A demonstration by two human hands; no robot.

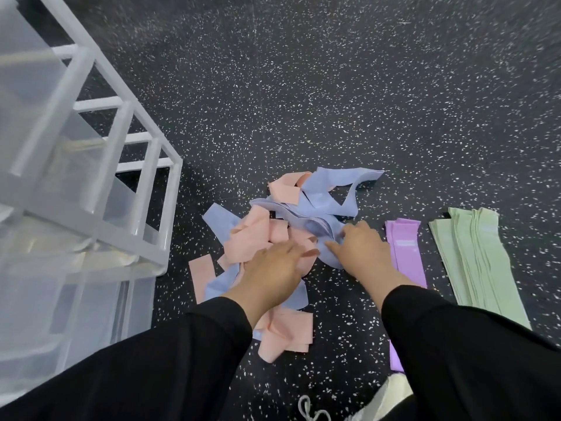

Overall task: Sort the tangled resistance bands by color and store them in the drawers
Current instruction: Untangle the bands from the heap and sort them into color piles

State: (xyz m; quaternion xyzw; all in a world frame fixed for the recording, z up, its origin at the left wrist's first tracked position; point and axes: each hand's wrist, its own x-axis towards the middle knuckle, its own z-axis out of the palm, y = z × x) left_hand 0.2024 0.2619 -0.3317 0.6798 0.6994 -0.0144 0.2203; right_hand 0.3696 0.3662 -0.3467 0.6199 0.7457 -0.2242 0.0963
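A tangled heap of pink bands and blue bands lies on the dark speckled floor in the middle of the view. My left hand rests palm down on the pink part of the heap, fingers spread. My right hand pinches a blue band at the heap's right side. To the right, purple bands lie flat in a stack, and green bands lie flat beside them. The white drawer unit with translucent drawers stands at the left.
Dark speckled floor stretches beyond the heap. A pale shoe with a white lace shows at the bottom edge. My black sleeves cover the lower part of the view. One translucent drawer stands pulled out at the lower left.
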